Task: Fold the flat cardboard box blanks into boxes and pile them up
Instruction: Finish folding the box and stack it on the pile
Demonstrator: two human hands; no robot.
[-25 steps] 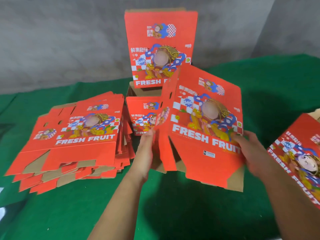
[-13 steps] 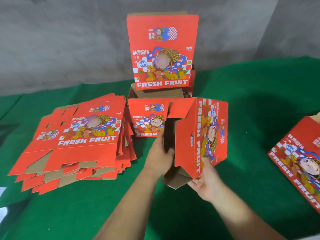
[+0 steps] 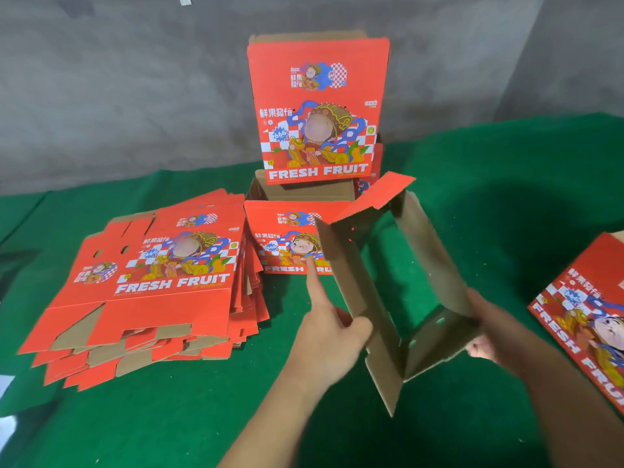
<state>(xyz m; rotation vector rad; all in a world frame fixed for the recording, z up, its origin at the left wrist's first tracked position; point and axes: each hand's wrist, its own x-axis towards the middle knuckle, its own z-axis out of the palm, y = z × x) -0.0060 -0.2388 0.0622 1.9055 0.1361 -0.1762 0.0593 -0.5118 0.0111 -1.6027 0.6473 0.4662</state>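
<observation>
- Your left hand holds the opened box blank in a grip on its left wall, index finger straight.
- Your right hand holds its right corner.

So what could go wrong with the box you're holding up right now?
1. The half-open box hangs in the air, held only at its edges by the left hand and right hand, so it might twist or slip.
2. Its loose red flap sits close to the folded boxes piled behind and could knock the tall top one over.
3. The stack of flat blanks is fanned out unevenly and could slide if bumped.
</observation>
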